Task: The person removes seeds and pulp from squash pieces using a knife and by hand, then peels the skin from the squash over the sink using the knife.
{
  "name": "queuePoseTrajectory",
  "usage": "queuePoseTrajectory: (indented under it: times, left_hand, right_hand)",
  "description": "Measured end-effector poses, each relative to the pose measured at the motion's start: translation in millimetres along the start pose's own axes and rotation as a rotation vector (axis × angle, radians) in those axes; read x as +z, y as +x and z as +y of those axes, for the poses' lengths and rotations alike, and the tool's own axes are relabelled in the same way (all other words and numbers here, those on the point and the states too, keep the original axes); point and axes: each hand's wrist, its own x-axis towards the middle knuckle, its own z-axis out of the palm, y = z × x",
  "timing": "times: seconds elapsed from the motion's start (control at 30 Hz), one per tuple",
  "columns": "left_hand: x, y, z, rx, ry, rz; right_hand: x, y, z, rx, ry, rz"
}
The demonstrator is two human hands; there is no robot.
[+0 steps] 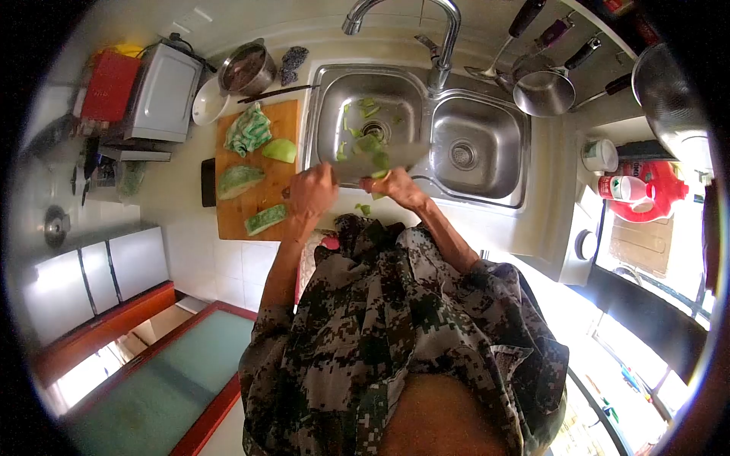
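Observation:
Over the front edge of the left sink basin [328,99], my left hand [313,190] is closed round the handle end of a knife, whose blurred blade [407,157] points right across the basin. My right hand [397,187] is closed on a green piece [379,174] just under the blade. Green peelings [369,106] lie in the basin, and a few bits [363,208] are on the counter edge. On the wooden board [285,114] at the left are pale green chunks [239,181] and a green-and-white cloth [249,129].
The faucet [443,53] rises behind the basins, with the right basin [475,121] beside it. A metal pot [255,72] and a white bowl [207,104] stand behind the board. Pans and utensils [544,93] hang at the upper right; a red jug [665,194] stands farther right.

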Motion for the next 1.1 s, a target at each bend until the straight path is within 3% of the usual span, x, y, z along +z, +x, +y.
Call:
queuePoseTrajectory:
  times: [0.07,0.1,0.2,0.37,0.73,0.8,0.83,0.9,0.93,1.0,1.03,1.07,1.1]
  left_hand:
    - [-6,-1,9,0.074,-0.007,0.011]
    - [-8,0,14,0.148,-0.019,0.027]
    - [-16,2,19,0.03,-0.059,-0.092]
    - [-4,2,9,-0.021,-0.055,-0.048]
    - [3,15,-7,-0.065,-0.068,-0.115]
    - [18,17,-30,-0.325,0.071,-0.29]
    - [21,12,-41,-0.319,0.071,-0.292]
    - [20,15,-58,-0.516,-0.058,-0.407]
    - [14,21,-51,-0.504,-0.05,-0.406]
    - [0,14,-14,-0.346,-0.064,-0.404]
    - [7,7,-2,-0.231,-0.179,-0.241]
    - [8,8,7,-0.238,-0.184,-0.238]
    - [6,6,15,-0.121,-0.156,-0.235]
  right_hand:
    - [-2,17,57,-0.194,-0.14,-0.06]
    - [2,10,50,-0.12,0.291,0.007]
    - [-4,3,34,-0.151,0.115,0.067]
    - [-4,-1,1,-0.009,-0.03,-0.035]
    - [0,-6,-13,-0.129,0.2,0.091]
    - [1,-10,-20,-0.164,0.192,0.104]
    - [3,-16,-28,-0.197,0.148,0.102]
    - [-2,-17,-23,-0.215,0.109,0.077]
    - [-7,-11,-17,-0.224,0.114,0.088]
    - [-12,-7,-4,-0.043,0.011,0.075]
    - [-9,-8,-10,-0.069,0.032,0.152]
    - [-11,-9,-14,-0.065,0.026,0.146]
    - [-10,-11,-17,-0.136,-0.047,0.15]
